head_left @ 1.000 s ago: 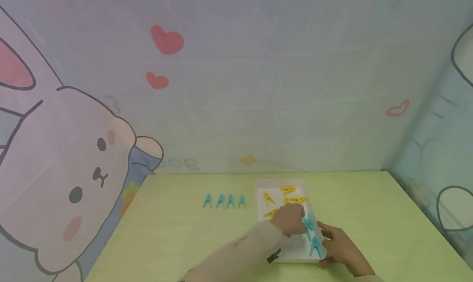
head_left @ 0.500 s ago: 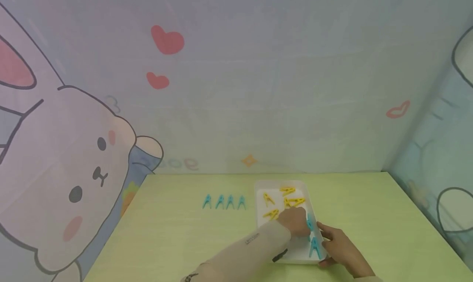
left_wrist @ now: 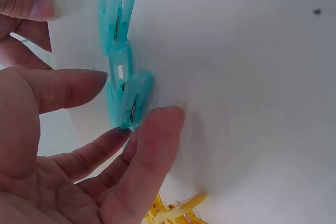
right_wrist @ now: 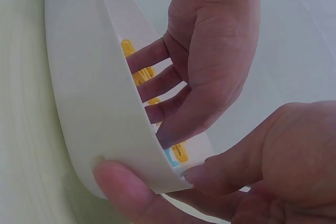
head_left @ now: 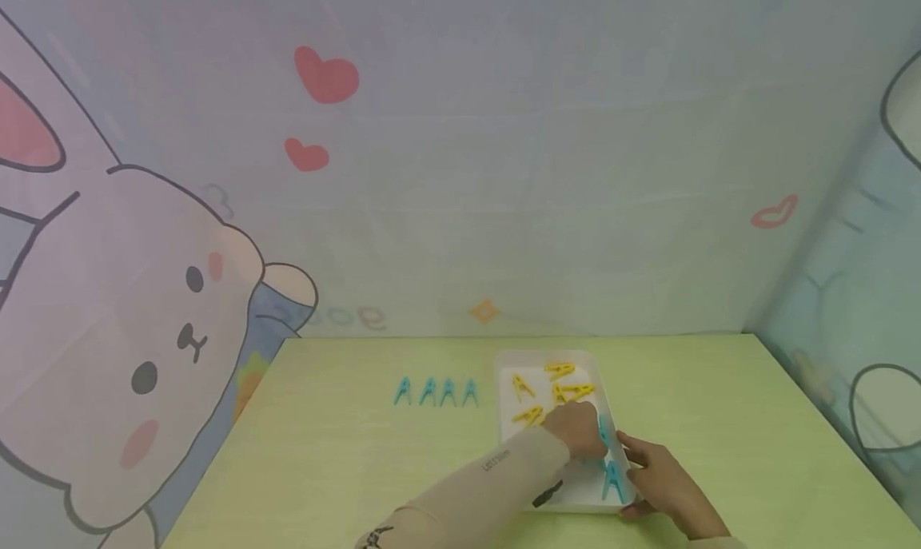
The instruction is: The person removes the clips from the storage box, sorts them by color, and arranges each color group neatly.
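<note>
My left hand [head_left: 576, 431] reaches down into a white tray [head_left: 507, 361]. In the left wrist view, its thumb and fingers spread around a light-blue clothespin [left_wrist: 137, 98]; a fingertip is at the clothespin's lower end, and no firm grip shows. Another blue clothespin [left_wrist: 119, 14] lies just above it along the tray wall, partly overlapping. My right hand [head_left: 665, 485] grips the tray's near right corner, its thumb at the rim and a finger against the outer wall in the right wrist view. Several yellow clothespins [head_left: 560, 369] lie at the tray's far end.
On the green table [head_left: 324, 469], several blue clothespins [head_left: 448, 392] stand in a row left of the tray. A printed cloth backdrop [head_left: 540, 173] rises behind the table's far edge. A dark strap [head_left: 548, 495] shows by the left sleeve.
My left hand has shifted slightly right and toward me inside the tray, covering more of the blue clothespin there. The right hand keeps its hold on the tray corner.
</note>
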The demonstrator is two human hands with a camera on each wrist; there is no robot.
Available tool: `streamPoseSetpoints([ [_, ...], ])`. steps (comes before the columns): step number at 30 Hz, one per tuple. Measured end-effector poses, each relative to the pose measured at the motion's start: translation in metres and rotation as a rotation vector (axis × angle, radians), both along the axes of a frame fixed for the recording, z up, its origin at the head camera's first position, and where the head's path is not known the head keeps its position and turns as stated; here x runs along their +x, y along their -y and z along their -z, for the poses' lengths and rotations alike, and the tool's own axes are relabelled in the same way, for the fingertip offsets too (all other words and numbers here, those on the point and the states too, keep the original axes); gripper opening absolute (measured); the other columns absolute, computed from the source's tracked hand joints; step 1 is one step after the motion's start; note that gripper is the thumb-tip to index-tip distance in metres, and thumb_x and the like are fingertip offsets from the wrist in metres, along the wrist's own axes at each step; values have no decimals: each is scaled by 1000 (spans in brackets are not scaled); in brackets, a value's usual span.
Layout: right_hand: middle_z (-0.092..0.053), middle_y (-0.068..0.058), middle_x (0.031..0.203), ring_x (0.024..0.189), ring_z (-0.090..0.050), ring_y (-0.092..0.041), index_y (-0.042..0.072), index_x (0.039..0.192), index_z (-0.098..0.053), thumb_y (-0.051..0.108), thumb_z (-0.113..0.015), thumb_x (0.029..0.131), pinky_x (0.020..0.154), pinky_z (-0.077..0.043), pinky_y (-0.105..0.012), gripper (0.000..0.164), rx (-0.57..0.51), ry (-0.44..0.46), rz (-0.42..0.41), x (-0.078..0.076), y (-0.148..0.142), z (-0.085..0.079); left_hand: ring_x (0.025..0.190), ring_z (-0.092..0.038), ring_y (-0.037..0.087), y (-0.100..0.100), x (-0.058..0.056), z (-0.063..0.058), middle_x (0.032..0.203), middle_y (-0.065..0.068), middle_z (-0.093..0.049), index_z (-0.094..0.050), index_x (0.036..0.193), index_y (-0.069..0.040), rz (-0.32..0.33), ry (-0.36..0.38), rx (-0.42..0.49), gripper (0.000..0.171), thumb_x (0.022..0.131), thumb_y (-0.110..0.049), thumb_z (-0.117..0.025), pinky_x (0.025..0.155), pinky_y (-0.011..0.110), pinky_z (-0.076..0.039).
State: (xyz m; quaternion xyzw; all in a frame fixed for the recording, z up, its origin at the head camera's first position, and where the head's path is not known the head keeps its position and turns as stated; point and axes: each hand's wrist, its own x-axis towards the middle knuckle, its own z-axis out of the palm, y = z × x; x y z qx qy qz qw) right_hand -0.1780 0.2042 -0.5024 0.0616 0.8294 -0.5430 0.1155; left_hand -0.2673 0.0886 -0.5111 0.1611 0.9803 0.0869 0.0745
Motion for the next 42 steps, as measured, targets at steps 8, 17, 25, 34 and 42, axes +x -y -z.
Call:
streamPoseSetpoints([
  [8, -33, -35, 132, 72, -60, -26, -5, 139, -27, -10, -43, 80, 53, -52, -39, 61, 4, 13, 9, 2, 1, -3, 46, -44, 11, -3, 1, 1, 57, -6, -50, -54, 67, -18, -5, 23, -33, 23, 71, -35, -68, 41, 26, -35],
  [17, -30, -36, 133, 75, -58, -26, -4, 139, -26, -10, -42, 79, 54, -52, -39, 62, 7, 7, -2, 1, 1, -1, 48, -44, 11, 6, 7, -16, 59, -7, -50, -53, 67, -20, 18, 21, -97, 20, 73, -34, -66, 43, 26, -36],
  [25, -31, -35, 133, 69, -59, -25, -4, 140, -24, -9, -41, 83, 55, -52, -39, 59, 7, 31, -2, 0, 0, 0, 45, -50, 10, 28, -5, -30, 64, -10, -52, -61, 78, -22, 43, 69, 117, 11, 70, -27, -67, 39, 26, -41],
  [34, -31, -34, 133, 64, -60, -26, -4, 140, -24, -7, -42, 84, 56, -52, -38, 59, 11, 55, -1, 0, -1, -1, 53, -57, 16, 55, -13, -40, 77, -8, -54, -61, 94, -21, -26, 214, 407, 24, 71, -23, -69, 45, 30, -48],
  [42, -29, -36, 133, 67, -60, -25, -3, 140, -22, -7, -42, 83, 56, -52, -38, 61, 31, 72, 2, -1, -2, 2, 58, -60, 20, 89, -24, -47, 80, -3, -58, -59, 97, -18, -7, 268, 564, 25, 72, -19, -66, 51, 34, -50],
])
